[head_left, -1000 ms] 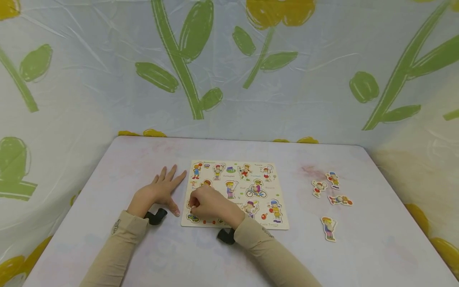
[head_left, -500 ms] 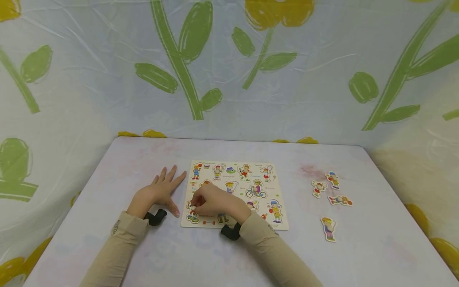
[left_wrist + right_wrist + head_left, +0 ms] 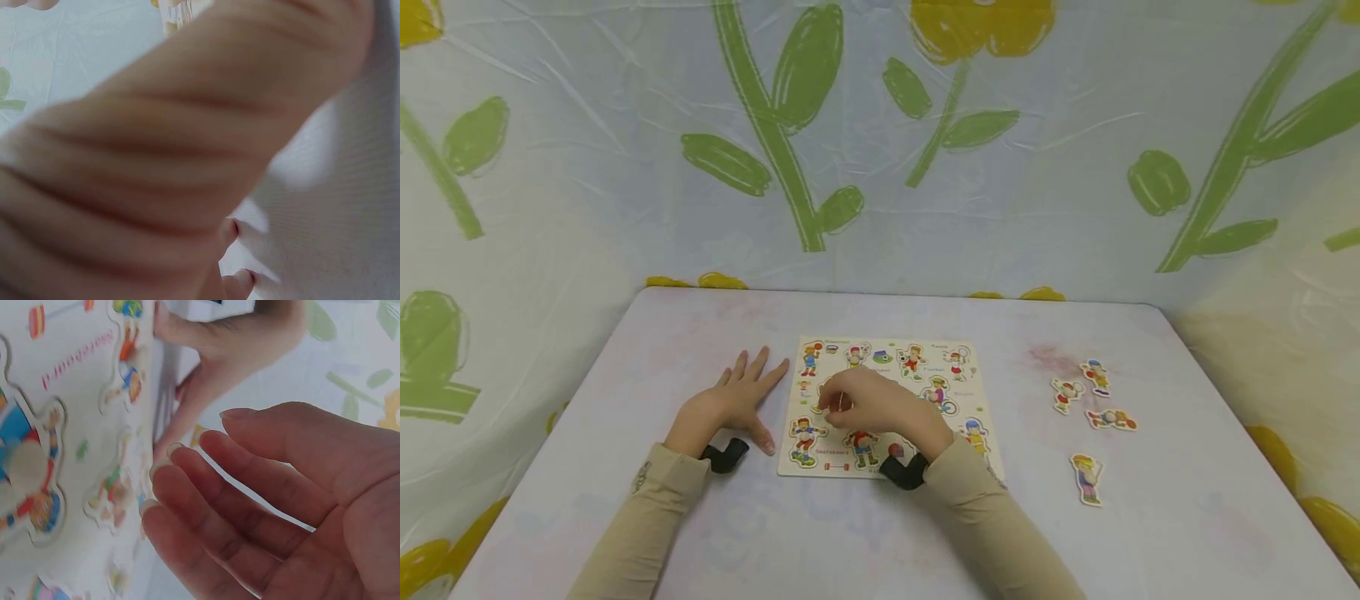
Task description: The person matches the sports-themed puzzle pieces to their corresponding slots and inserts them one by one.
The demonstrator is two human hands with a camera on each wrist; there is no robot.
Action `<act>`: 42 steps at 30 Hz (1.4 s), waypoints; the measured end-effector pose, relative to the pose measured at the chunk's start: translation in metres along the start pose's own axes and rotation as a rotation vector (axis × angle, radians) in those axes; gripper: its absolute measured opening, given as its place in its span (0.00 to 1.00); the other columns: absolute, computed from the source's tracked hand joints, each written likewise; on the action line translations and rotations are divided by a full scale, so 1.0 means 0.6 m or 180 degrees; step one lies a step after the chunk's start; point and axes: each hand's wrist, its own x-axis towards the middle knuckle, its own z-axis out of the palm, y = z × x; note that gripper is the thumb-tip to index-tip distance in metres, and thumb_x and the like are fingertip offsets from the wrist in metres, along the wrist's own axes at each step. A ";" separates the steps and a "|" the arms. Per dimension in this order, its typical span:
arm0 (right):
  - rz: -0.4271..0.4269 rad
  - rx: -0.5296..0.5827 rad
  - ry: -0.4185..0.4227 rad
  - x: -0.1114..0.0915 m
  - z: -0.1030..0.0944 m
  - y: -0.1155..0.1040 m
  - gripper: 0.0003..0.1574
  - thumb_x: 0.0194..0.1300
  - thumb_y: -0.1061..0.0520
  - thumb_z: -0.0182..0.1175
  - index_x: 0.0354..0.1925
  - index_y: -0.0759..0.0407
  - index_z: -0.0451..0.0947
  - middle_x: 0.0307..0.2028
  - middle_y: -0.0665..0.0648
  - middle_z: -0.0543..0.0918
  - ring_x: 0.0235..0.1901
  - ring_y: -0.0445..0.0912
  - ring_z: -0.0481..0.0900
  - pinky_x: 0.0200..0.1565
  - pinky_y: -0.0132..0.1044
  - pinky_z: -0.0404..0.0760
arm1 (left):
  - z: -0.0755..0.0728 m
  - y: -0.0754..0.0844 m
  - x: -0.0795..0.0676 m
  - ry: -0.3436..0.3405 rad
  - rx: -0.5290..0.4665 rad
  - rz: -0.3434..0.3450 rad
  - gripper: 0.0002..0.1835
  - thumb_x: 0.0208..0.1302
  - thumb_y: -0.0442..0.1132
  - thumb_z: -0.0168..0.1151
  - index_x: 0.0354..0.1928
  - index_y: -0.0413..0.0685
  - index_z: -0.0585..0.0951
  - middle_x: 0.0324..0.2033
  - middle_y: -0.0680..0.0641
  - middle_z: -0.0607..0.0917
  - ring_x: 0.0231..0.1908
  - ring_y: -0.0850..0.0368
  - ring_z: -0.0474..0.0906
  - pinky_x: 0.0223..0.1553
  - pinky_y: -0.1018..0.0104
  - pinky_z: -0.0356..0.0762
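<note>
Beige left sleeve (image 3: 643, 517): enters from the near left; its lower end is cut off by the head view's border.
Left hand (image 3: 730, 404): released, spread flat on the bench (image 3: 760, 542), as it was half a second earlier; its thumb is just beside the left edge of the puzzle board (image 3: 786, 465). The left wrist view is mostly blurred skin, yet shows two fingertips (image 3: 230, 231) against the bench.
Puzzle board: flat at mid-bench between the hands and the loose pieces; its middle is hidden by the right hand.
Skateboarder piece (image 3: 803, 442): near left corner of the board, now fully uncovered; half a second ago the right hand stood over it.
Cut-off piece (image 3: 28, 462): large at the left border of the right wrist view, its knob a pale blur; I cannot tell which figure it matches from above.
Right hand (image 3: 883, 408): over the board, farther and more to the right than before. From above its inner side is hard to make out; the right wrist view shows loosely bent fingers, thumb apart, grasping nothing.
Loose pieces (image 3: 1066, 393): four, on the bench right of the board, unmoved, seen whole only by the head camera.
</note>
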 end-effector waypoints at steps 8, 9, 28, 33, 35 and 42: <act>-0.0039 -0.0059 0.0276 -0.021 -0.031 0.001 0.09 0.64 0.63 0.63 0.43 0.63 0.85 0.32 0.49 0.84 0.31 0.41 0.78 0.34 0.30 0.78 | 0.000 0.001 0.000 0.0007 0.0018 -0.0021 0.74 0.32 0.57 0.83 0.79 0.44 0.48 0.75 0.29 0.36 0.72 0.25 0.28 0.70 0.31 0.37; -0.0033 -0.0059 0.0316 -0.024 -0.035 0.002 0.08 0.64 0.63 0.63 0.42 0.63 0.85 0.32 0.49 0.84 0.30 0.41 0.78 0.33 0.30 0.78 | 0.001 0.000 0.001 0.0011 0.0021 -0.0021 0.74 0.32 0.57 0.83 0.79 0.45 0.48 0.75 0.29 0.36 0.72 0.25 0.28 0.70 0.31 0.36; 0.0978 -0.0323 0.1006 -0.112 -0.133 0.048 0.08 0.63 0.62 0.58 0.33 0.59 0.85 0.29 0.52 0.83 0.29 0.45 0.77 0.36 0.42 0.79 | 0.006 -0.007 0.009 0.0024 0.0001 -0.0030 0.75 0.29 0.58 0.83 0.79 0.46 0.47 0.76 0.30 0.36 0.72 0.26 0.27 0.71 0.32 0.35; 0.1260 -0.0342 0.1129 -0.146 -0.156 0.064 0.08 0.63 0.61 0.58 0.34 0.62 0.85 0.30 0.55 0.84 0.30 0.48 0.78 0.36 0.45 0.80 | 0.006 -0.006 0.009 0.0023 -0.0050 -0.0015 0.75 0.30 0.56 0.84 0.79 0.45 0.48 0.76 0.30 0.36 0.72 0.26 0.26 0.71 0.33 0.34; 0.1366 -0.0347 0.1184 -0.162 -0.166 0.073 0.09 0.64 0.61 0.58 0.35 0.62 0.84 0.31 0.56 0.85 0.32 0.50 0.80 0.37 0.47 0.81 | 0.006 -0.006 0.009 0.0013 -0.0044 -0.0023 0.75 0.30 0.56 0.84 0.79 0.46 0.47 0.76 0.30 0.36 0.72 0.26 0.26 0.71 0.33 0.34; 0.1635 -0.0247 0.1255 -0.224 -0.198 0.094 0.10 0.66 0.59 0.60 0.39 0.63 0.84 0.37 0.59 0.85 0.39 0.53 0.80 0.44 0.50 0.79 | 0.006 -0.008 0.009 -0.0001 -0.0022 -0.0060 0.75 0.30 0.57 0.83 0.79 0.46 0.47 0.76 0.31 0.35 0.72 0.27 0.26 0.71 0.33 0.33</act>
